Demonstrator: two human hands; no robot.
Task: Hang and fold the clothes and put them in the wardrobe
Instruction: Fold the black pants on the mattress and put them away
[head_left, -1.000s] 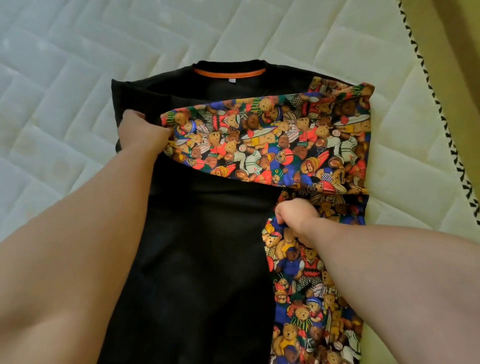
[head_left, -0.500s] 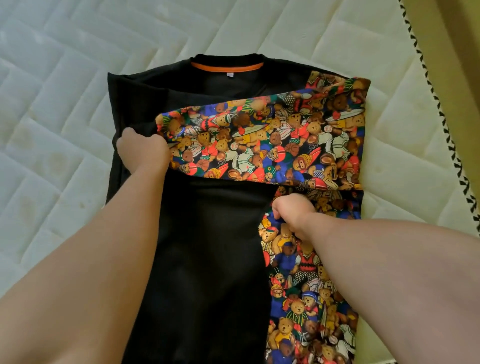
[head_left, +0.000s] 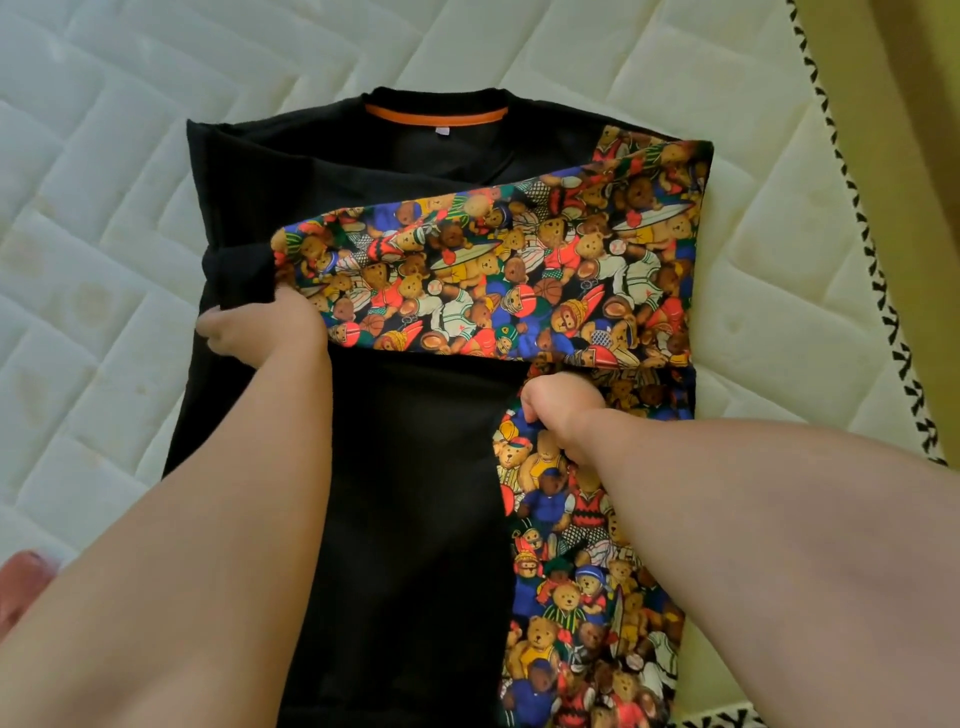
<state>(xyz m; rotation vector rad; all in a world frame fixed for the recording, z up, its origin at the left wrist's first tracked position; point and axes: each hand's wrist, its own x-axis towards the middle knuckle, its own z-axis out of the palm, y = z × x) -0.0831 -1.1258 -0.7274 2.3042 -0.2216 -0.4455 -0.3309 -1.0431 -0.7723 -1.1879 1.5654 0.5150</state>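
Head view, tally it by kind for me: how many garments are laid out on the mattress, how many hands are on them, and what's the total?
Garments: 1, the black top with teddy-bear print
Hands: 2, the left hand and the right hand, each gripping the top's cloth
Total: 3

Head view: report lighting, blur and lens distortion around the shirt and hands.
Head view: soft, even light, no glare or hard shadows; on the shirt the black panel swallows fold detail, while the bear print reads sharp; wide-angle stretch swells both forearms behind the left hand and right hand; the pale mattress is bright, not blown out; a pink smear at lower left is out of focus.
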